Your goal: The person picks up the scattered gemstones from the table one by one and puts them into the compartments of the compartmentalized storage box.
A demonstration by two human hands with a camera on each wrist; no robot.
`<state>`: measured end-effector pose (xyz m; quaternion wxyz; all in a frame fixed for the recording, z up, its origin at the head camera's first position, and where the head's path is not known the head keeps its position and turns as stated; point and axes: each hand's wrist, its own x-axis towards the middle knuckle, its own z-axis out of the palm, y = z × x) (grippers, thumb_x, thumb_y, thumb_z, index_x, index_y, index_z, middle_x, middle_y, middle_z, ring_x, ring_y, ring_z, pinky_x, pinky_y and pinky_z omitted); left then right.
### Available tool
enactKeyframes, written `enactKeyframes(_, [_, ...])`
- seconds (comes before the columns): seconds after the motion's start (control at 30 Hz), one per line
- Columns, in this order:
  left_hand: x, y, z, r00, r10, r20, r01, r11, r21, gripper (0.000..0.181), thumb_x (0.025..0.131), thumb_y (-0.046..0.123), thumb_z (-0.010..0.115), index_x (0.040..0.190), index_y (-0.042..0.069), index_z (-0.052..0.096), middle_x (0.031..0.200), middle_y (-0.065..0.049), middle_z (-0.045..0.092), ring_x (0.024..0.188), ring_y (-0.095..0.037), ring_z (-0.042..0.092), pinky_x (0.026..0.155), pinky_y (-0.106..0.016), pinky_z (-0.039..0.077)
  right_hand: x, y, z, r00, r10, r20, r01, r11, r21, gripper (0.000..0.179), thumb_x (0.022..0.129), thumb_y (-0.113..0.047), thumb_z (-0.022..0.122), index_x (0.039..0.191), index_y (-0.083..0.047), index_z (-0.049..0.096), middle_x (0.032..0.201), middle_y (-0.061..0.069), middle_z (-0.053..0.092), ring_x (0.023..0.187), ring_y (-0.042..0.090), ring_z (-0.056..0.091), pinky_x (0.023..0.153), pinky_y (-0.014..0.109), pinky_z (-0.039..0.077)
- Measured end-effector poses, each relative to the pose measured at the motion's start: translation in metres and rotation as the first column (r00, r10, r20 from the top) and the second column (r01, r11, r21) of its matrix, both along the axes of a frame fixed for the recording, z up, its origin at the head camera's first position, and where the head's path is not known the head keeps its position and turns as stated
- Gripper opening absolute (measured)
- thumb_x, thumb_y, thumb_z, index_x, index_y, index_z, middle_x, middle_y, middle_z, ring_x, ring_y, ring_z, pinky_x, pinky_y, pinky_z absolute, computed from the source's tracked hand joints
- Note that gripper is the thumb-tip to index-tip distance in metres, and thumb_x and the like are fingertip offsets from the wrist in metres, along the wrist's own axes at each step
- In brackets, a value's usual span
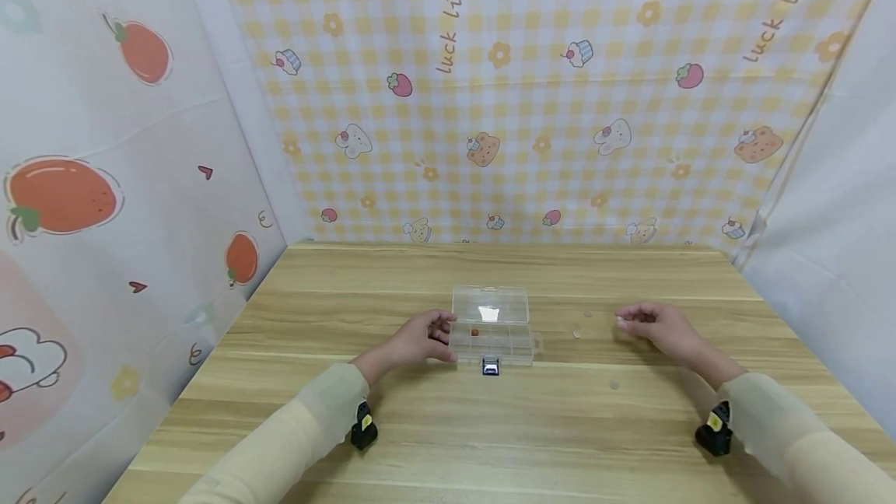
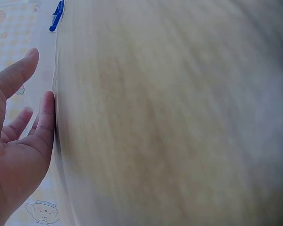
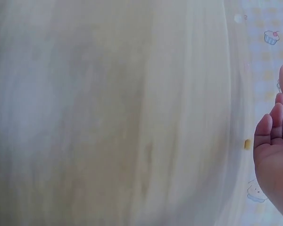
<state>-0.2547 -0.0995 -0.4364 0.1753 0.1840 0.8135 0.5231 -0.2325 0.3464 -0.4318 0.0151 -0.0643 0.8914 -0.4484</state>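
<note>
Clear plastic makes the box (image 1: pixel 500 342) faint against the wood-grain counter (image 1: pixel 392 274); it sits near the middle, its lid (image 1: pixel 467 304) opened away from the person and crossed by a white glare. The walls between its compartments show as thin lines, and one compartment at the back, left of the middle, holds an orange-red bit (image 1: pixel 474 332) too small to identify. A dark blue latch (image 1: pixel 491 366) hangs at the near side; the left wrist camera catches it only at the top edge. The left hand (image 1: pixel 420 337) is at the box's left end, thumb and fingers spread apart; whether they grip it or merely touch it cannot be told. Well to the right, the right hand (image 1: pixel 658 328) pinches a tiny pale piece (image 1: pixel 620 323) whose shape is unclear. Its own wrist camera cuts this hand off at the right edge, so the piece cannot be made out there. Between box and right hand lie small translucent discs (image 1: pixel 577 334), nearly lost on the wood.
</note>
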Motion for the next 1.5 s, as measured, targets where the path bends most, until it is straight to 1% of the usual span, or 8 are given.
enactKeyframes(0.27, [0.000,0.000,0.000,1.000,-0.002,0.001,0.002,1.000,0.007,0.069,0.075,0.001,0.082,0.135,-0.002,0.049,0.116,-0.010,0.054,0.097,-0.019,0.055,0.085,-0.031,0.049,-0.005,-0.010,0.000,1.000,0.023,-0.020,-0.024,0.999,-0.047,0.035,0.091,-0.019,0.070,0.115,0.006,0.064,0.098,0.013,0.066,0.081,0.017,0.055,0.065,0.028,0.049])
enactKeyframes(0.4, [0.000,0.000,0.000,1.000,-0.003,0.001,0.003,1.000,0.007,0.068,0.075,0.002,0.083,0.134,-0.001,0.050,0.116,-0.009,0.054,0.097,-0.019,0.055,0.085,-0.031,0.049,-0.006,-0.018,0.000,0.999,0.034,-0.014,-0.035,0.997,-0.075,0.035,0.090,-0.020,0.071,0.113,0.005,0.065,0.096,0.012,0.064,0.081,0.018,0.055,0.063,0.028,0.048])
enactKeyframes(0.53, [0.000,0.000,0.000,1.000,-0.003,0.000,0.003,1.000,0.003,0.068,0.074,0.002,0.083,0.134,-0.001,0.050,0.116,-0.009,0.054,0.097,-0.019,0.055,0.085,-0.031,0.049,-0.008,-0.028,0.001,0.999,0.049,-0.007,-0.050,0.993,-0.104,0.034,0.089,-0.020,0.072,0.112,0.004,0.066,0.097,0.010,0.065,0.082,0.019,0.055,0.063,0.028,0.048])
enactKeyframes(0.83, [-0.002,0.000,-0.001,1.000,0.000,0.001,0.000,1.000,-0.002,0.068,0.074,0.002,0.083,0.134,-0.001,0.050,0.114,-0.009,0.054,0.097,-0.020,0.055,0.084,-0.031,0.049,-0.011,-0.053,0.002,0.996,0.083,0.011,-0.081,0.985,-0.151,0.034,0.090,-0.016,0.071,0.115,0.007,0.064,0.093,0.009,0.063,0.081,0.022,0.055,0.062,0.028,0.047])
enactKeyframes(1.03, [-0.002,0.000,-0.001,1.000,0.000,-0.002,0.000,1.000,-0.005,0.069,0.074,0.002,0.083,0.134,0.000,0.050,0.114,-0.009,0.054,0.097,-0.019,0.055,0.085,-0.031,0.049,-0.011,-0.069,0.004,0.993,0.120,0.009,-0.116,0.977,-0.177,0.032,0.091,-0.014,0.070,0.115,0.007,0.064,0.091,0.011,0.063,0.077,0.023,0.054,0.059,0.028,0.045])
enactKeyframes(1.2, [-0.002,0.000,-0.001,1.000,0.003,0.002,-0.003,1.000,-0.005,0.068,0.074,0.002,0.083,0.134,0.000,0.051,0.114,-0.009,0.054,0.097,-0.020,0.056,0.085,-0.032,0.049,-0.013,-0.081,0.006,0.990,0.142,0.024,-0.134,0.972,-0.191,0.034,0.090,-0.016,0.071,0.115,0.007,0.064,0.088,0.012,0.062,0.076,0.026,0.054,0.058,0.028,0.045])
enactKeyframes(1.37, [-0.002,0.000,-0.002,1.000,0.002,0.002,-0.002,1.000,-0.003,0.068,0.074,0.002,0.083,0.134,0.000,0.050,0.115,-0.009,0.054,0.097,-0.020,0.055,0.086,-0.032,0.049,-0.015,-0.092,0.008,0.988,0.155,0.020,-0.149,0.970,-0.195,0.034,0.090,-0.016,0.070,0.114,0.007,0.064,0.086,0.008,0.061,0.076,0.021,0.052,0.058,0.026,0.045])
enactKeyframes(1.5, [-0.002,0.000,-0.003,1.000,0.001,-0.002,-0.001,1.000,-0.002,0.069,0.074,0.002,0.083,0.134,-0.001,0.050,0.114,-0.009,0.054,0.097,-0.019,0.056,0.086,-0.032,0.049,-0.019,-0.100,0.005,0.986,0.167,0.021,-0.160,0.967,-0.199,0.033,0.089,-0.015,0.071,0.113,0.007,0.065,0.087,0.007,0.062,0.077,0.018,0.053,0.061,0.026,0.045])
